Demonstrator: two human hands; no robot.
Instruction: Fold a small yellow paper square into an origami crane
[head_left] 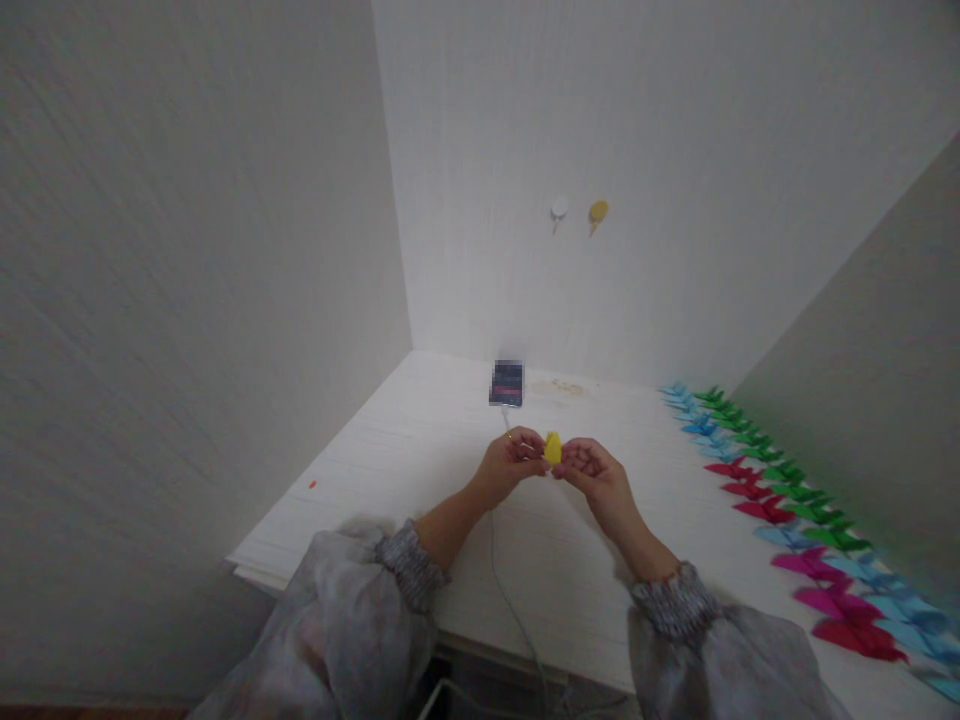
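A small folded piece of yellow paper (pixel 553 449) is held above the white table (pixel 420 470), pinched from both sides. My left hand (pixel 511 463) grips its left edge with closed fingertips. My right hand (pixel 598 475) grips its right edge, fingers curled and palm turned up. Both hands hover over the middle of the table, just in front of a phone (pixel 507 383) that lies flat near the back wall.
A cable (pixel 501 570) runs from the phone toward me and over the table's front edge. Several folded paper shapes in blue, green, red and pink (pixel 780 500) lie in rows along the right side. Two round hooks (pixel 578 212) sit on the back wall. White walls close in left and back.
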